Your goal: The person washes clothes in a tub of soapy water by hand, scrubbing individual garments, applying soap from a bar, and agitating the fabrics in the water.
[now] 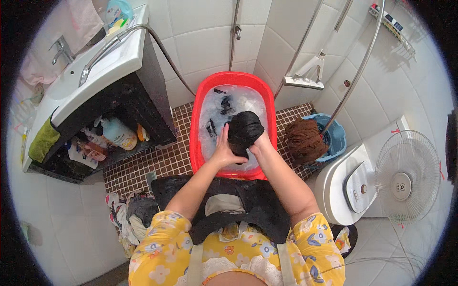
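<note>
A bunched-up wet black cloth point(244, 129) is held between both my hands over a red plastic basin point(195, 138). My left hand point(224, 151) grips the cloth's left and lower side, thumb below and fingers pointing up. My right hand point(260, 143) is closed on its right side, its fingers mostly hidden behind the bundle. Cloudy, sudsy water point(248, 97) fills the basin. More dark fabric point(226, 105) floats in it near the far left, partly under the surface.
At left stands a white sink point(102, 62) with a shower head point(83, 76) on it and bottles point(118, 133) below. A blue bucket point(336, 138) with a brown mop point(305, 140), a toilet point(346, 186) and a fan point(405, 176) are at right. Clothes point(131, 217) lie at lower left.
</note>
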`<state>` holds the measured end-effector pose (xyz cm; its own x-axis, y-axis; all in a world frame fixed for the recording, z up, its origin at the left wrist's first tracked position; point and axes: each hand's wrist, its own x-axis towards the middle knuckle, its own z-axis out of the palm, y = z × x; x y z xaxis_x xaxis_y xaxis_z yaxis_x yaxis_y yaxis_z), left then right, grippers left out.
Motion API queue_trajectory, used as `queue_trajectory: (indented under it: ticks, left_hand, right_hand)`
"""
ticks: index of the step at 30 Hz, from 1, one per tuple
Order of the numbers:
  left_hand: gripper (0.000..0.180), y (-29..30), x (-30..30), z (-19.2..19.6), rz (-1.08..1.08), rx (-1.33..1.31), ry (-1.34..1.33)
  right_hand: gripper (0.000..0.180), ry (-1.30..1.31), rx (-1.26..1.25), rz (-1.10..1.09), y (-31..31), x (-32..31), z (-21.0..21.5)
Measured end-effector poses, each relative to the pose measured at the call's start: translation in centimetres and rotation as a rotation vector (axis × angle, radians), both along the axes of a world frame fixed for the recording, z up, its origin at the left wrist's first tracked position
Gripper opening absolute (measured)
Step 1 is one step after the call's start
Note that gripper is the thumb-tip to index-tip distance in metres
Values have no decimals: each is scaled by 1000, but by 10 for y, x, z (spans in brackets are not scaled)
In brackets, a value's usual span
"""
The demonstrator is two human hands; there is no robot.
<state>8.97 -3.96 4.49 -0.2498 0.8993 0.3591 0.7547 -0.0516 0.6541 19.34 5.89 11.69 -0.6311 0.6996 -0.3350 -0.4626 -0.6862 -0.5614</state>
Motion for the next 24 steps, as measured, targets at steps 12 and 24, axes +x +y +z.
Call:
queue_trajectory:
  ticks: [12,24]
  left_hand:
    - [29,51,-5,26,-85,121,-1477]
    - [53,36,-8,-30,-64,228,-1332]
  right_hand:
    - [33,120,244,-59,-14,17,22]
    - [31,292,-63,-238,-11,-6,-32]
